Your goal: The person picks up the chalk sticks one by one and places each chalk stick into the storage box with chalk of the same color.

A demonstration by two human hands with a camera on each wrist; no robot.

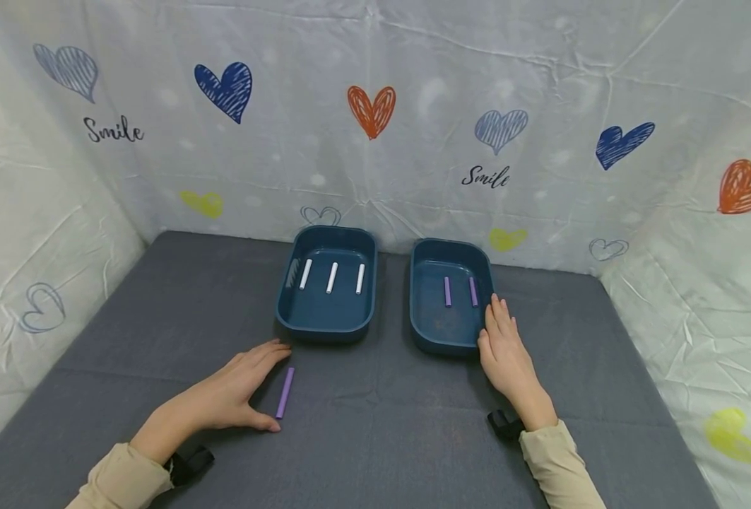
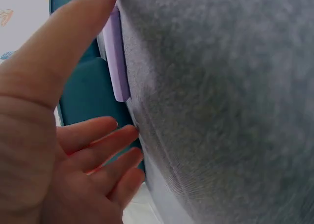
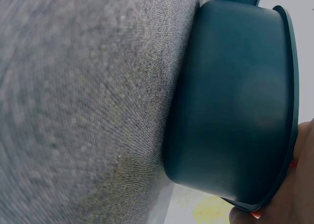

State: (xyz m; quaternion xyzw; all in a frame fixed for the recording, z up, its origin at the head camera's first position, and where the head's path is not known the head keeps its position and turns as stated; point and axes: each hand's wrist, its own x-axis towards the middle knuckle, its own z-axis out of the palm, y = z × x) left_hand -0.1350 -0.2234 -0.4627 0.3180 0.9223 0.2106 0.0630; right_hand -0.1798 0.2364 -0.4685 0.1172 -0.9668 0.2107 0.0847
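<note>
A purple chalk stick (image 1: 285, 393) lies on the grey cloth in front of the left tray. My left hand (image 1: 229, 392) is beside it, thumb and fingers spread apart on either side. In the left wrist view, the gap between thumb and fingers frames the same chalk stick (image 2: 117, 62). At the right, my right hand (image 1: 507, 353) rests along the outer side of the right blue tray (image 1: 441, 331), fingers extended at its rim. Two purple chalk sticks (image 1: 448, 292) lie inside that tray. The right wrist view shows the tray's outer wall (image 3: 235, 96) beside the fingers.
A second blue tray (image 1: 324, 317) stands left of the first, with three white chalk sticks (image 1: 332, 278) in it. The grey cloth (image 1: 381, 438) covers the table. White sheets with printed hearts (image 1: 371, 112) hang behind and at both sides.
</note>
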